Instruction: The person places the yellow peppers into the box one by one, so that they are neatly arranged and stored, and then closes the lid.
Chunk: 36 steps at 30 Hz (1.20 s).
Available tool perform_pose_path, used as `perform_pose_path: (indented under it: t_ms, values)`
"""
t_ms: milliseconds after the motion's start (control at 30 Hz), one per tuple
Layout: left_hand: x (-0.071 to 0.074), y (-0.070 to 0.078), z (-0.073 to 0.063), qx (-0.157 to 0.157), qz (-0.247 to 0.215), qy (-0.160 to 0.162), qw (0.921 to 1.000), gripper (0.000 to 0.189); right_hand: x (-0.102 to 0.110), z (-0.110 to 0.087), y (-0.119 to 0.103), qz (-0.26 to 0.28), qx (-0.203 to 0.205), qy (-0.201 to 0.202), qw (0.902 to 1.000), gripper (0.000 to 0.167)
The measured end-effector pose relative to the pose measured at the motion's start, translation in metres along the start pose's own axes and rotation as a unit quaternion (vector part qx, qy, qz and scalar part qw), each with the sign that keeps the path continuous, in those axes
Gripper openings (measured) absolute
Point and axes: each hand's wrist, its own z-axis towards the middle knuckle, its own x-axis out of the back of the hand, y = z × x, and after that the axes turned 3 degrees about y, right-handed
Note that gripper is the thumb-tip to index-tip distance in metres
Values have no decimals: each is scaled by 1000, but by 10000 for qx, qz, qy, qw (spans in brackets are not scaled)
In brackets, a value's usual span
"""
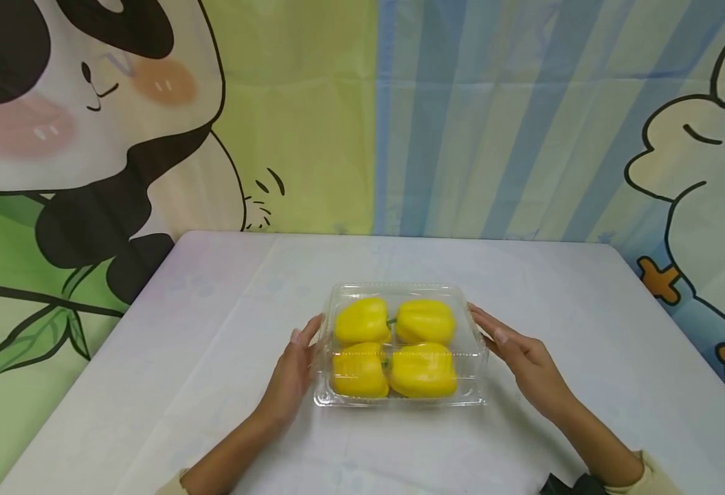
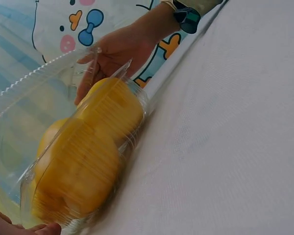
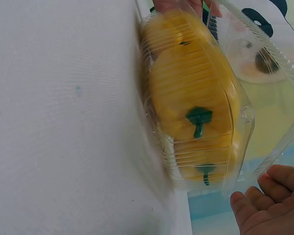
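Note:
A clear plastic clamshell box (image 1: 472,385) sits on the table with several yellow bell peppers (image 1: 424,371) inside, two of them showing green stems in the right wrist view. Its transparent lid (image 2: 39,74) stands partly raised from the base. My left hand (image 1: 288,378) is at the box's left side, fingers fairly straight along the wall. At the other side my right hand (image 1: 532,371) has its extended fingertips right at the edge. In the right wrist view, the right fingers (image 3: 272,188) lie close to the lid's rim.
A white cloth covers the table (image 1: 232,295), whose far edge meets a printed curtain (image 1: 300,117) with a panda and stripes. A dark band (image 2: 187,19) is around the right wrist, by a pale sleeve (image 1: 643,474).

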Motion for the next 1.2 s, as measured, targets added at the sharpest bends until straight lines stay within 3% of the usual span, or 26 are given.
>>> perform_pose_path:
  t_ms: [167, 300, 467, 600, 767, 867, 1033, 1200]
  values:
    - [-2, -2, 0, 414, 604, 430, 9964, 63, -3, -4, 1, 61, 42, -119, 9999, 43]
    - [-3, -1, -3, 857, 1219, 625, 9869, 59, -5, -8, 3, -236, 59, -101, 9997, 44]
    - [2, 3, -5, 1095, 1480, 790, 9797, 45, -6, -13, 4, -339, 43, -112, 9994, 45]
    - [6, 4, -7, 1205, 1049, 565, 9855, 40, -7, -15, 5, -299, 10, -133, 9995, 46]
    - [11, 6, -12, 1242, 230, -89, 9920, 48, -8, -20, 5, -322, -182, -144, 9992, 47]
    - [13, 7, -15, 1282, -4, -326, 9912, 51, -9, -23, 4, -305, -165, -205, 9992, 47]
    - [15, 6, -16, 1430, -135, -457, 9886, 44, -11, -24, 1, -300, -85, -240, 9992, 49]
    - [20, 3, -16, 1585, -528, -588, 9842, 44, -11, -26, -1, -556, -421, -108, 9975, 51]
